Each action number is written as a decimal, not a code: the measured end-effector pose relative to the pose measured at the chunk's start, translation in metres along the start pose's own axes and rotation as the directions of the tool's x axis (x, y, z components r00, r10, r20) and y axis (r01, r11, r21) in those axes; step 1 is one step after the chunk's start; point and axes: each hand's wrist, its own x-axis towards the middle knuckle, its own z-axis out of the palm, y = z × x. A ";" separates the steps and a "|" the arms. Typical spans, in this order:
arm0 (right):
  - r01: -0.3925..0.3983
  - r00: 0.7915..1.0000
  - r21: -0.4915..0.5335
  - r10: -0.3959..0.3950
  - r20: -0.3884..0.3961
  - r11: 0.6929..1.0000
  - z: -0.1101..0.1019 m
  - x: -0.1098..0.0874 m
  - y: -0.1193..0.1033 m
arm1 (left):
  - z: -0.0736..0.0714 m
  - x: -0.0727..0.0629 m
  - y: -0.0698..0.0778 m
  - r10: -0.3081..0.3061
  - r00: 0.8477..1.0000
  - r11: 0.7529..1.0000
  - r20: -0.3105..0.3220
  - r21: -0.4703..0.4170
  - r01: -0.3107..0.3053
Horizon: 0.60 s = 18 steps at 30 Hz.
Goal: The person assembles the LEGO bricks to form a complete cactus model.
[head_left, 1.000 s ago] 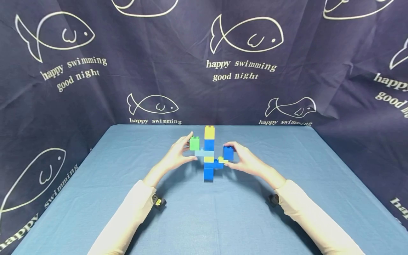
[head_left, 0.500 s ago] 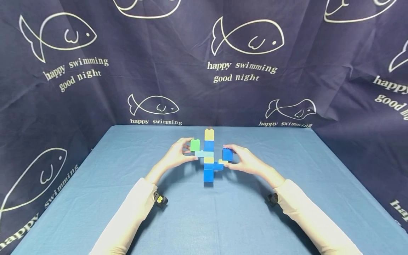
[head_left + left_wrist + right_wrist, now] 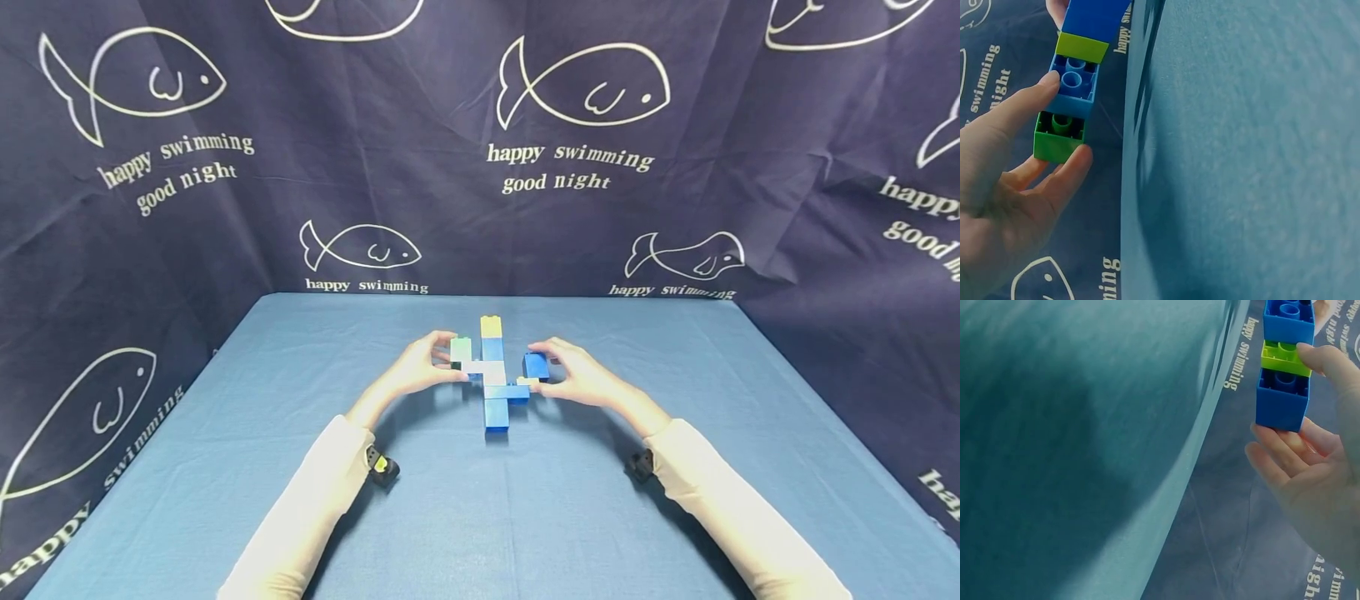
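Between both hands is a cross-like build of toy building bricks [image 3: 492, 348], its column yellow on top and mostly blue below. My left hand [image 3: 416, 367] grips the left arm, thumb at the light blue brick [image 3: 1069, 106] and fingers at the green brick [image 3: 1057, 149]. On the other side, my right hand [image 3: 581, 375] pinches the right arm. Its thumb presses the thin yellow-green brick [image 3: 1272, 359], and its fingertips support the end blue brick [image 3: 1282, 406]. Hollow brick undersides show in both wrist views.
A blue cloth-covered table [image 3: 495, 517] lies under the hands. Behind it hangs a dark curtain [image 3: 450, 208] with white fish drawings and lettering. A small black device [image 3: 384, 468] sits at the left wrist, and another device [image 3: 641, 467] at the right.
The brick build has tilted, its top sinking in the head view and its front faces catching glare. Both hands keep their grip and have shifted only slightly.
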 end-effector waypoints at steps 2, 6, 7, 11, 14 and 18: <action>-0.026 1.000 0.020 0.025 0.008 0.999 0.000 0.000 0.001 | 0.001 0.002 -0.002 -0.014 1.000 1.000 0.009 -0.013 0.014; -0.054 0.998 0.042 0.054 0.014 0.998 0.001 0.001 0.003 | 0.002 0.005 -0.004 -0.025 1.000 0.999 0.018 -0.040 0.025; -0.058 0.998 0.045 0.058 0.016 0.997 0.001 0.001 0.003 | 0.003 0.006 -0.004 -0.026 0.999 0.999 0.019 -0.046 0.027; -0.078 0.997 0.045 0.077 0.031 0.996 -0.001 0.001 0.003 | 0.004 0.009 -0.007 -0.027 0.999 0.998 0.023 -0.054 0.028; -0.105 0.993 0.058 0.102 0.057 0.993 -0.001 0.001 0.004 | 0.006 0.010 -0.009 -0.035 0.999 0.998 0.023 -0.058 0.037; -0.141 0.987 0.095 0.132 0.097 0.985 0.001 0.002 0.006 | 0.008 0.011 -0.012 -0.036 0.999 0.998 0.016 -0.053 0.037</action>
